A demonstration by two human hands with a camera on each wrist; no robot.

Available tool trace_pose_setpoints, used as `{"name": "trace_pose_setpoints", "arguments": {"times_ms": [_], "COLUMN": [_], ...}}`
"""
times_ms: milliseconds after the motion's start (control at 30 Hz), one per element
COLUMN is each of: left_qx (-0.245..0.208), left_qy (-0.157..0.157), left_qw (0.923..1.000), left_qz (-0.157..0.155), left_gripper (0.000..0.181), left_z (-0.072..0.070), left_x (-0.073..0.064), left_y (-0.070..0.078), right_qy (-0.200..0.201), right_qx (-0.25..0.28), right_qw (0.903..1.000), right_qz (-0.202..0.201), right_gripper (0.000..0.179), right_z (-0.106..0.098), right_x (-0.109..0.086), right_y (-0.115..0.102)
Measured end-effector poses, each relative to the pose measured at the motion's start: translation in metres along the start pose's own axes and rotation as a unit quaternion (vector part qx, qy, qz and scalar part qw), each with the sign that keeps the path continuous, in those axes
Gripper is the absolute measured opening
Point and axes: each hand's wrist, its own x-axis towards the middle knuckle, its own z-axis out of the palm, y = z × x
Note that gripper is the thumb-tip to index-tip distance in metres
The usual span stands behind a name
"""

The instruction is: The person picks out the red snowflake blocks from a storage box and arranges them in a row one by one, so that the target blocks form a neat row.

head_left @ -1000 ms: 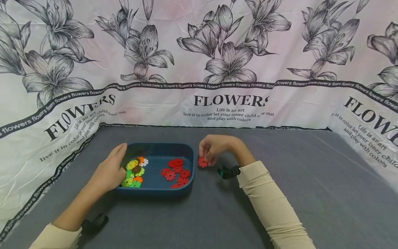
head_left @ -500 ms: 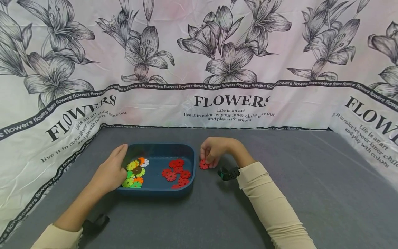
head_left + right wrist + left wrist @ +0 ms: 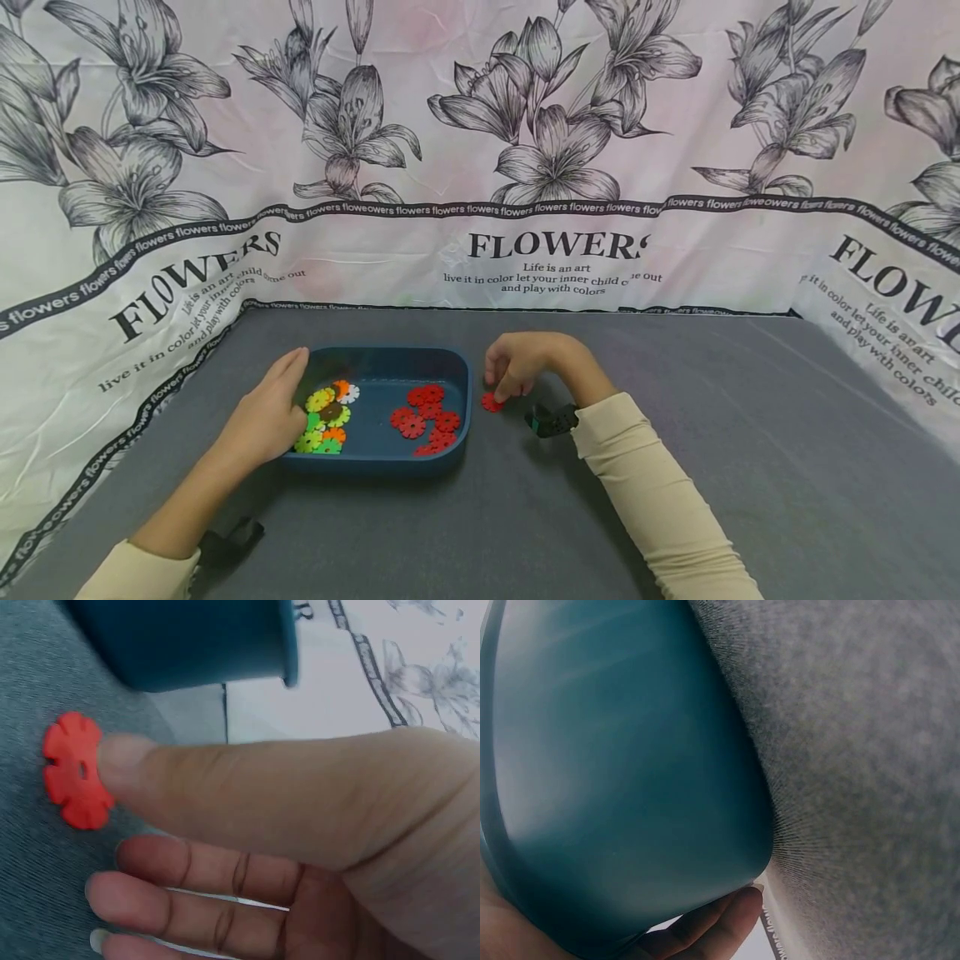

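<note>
The left hand (image 3: 262, 417) grips the blue tray (image 3: 369, 421) while the right hand (image 3: 523, 363), its pinch unclear, seems busy with the red flower disc (image 3: 71, 784) just beside it; lifting would call for a firm edge hold.

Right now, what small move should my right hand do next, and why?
I would probably lift the right hand away from the red flower disc, because it already lies on the grey table, with the thumb at its edge. More red discs lie in the blue tray, which the left hand holds.

Tray (image 3: 630, 765) smooth plast., semi-gloss; tbl cloth (image 3: 480, 533) matt, rough.
</note>
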Motion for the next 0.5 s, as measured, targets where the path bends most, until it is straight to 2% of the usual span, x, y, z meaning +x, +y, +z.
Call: {"name": "trace_pose_setpoints", "arguments": {"times_ms": [133, 333, 400, 500], "left_qx": [0.004, 0.0, 0.0, 0.001], "left_qy": [0.0, -0.002, -0.002, -0.001], "left_qw": [1.0, 1.0, 1.0, 1.0], "left_qz": [0.0, 0.0, 0.0, 0.0], "left_gripper": [0.079, 0.079, 0.079, 0.079], "left_z": [0.0, 0.0, 0.0, 0.0], "left_x": [0.0, 0.001, 0.0, 0.0], "left_y": [0.0, 0.001, 0.001, 0.0], "right_qy": [0.006, 0.008, 0.029, 0.105], "right_qx": [-0.028, -0.051, -0.07, -0.108], "right_qw": [0.9995, 0.9987, 0.9971, 0.9867], "right_qz": [0.011, 0.002, -0.012, -0.062], "right_gripper": [0.02, 0.02, 0.016, 0.011], "right_z": [0.005, 0.005, 0.001, -0.006], "right_x": [0.004, 0.004, -0.003, -0.017], "right_y": [-0.002, -0.005, -0.009, -0.022]}}
